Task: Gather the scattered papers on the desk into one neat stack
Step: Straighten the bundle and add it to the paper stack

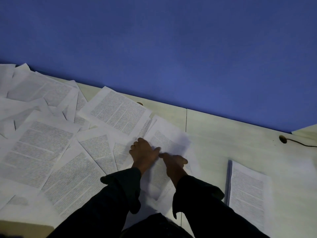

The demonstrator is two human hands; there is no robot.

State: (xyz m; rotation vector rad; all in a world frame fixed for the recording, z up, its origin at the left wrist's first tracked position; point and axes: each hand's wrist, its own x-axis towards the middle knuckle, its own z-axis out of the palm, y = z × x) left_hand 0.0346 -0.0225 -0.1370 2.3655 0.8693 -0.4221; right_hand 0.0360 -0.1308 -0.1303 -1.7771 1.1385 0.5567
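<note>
Both hands, left point(145, 152) and right point(173, 160), pinched one sheet point(169, 140) with their fingers; the stack point(247, 191) lay nearer the right hand.

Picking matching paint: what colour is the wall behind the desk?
Blue wall, seen clearest in the head view.

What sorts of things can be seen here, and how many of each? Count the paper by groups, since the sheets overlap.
Hands: 2, the left hand and the right hand, both on a blurred sheet
Paper groups: 2, the scattered spread and the neat stack
Desk: 1
Cable: 1
Total: 6
Single sheets overlap too much to count.
</note>
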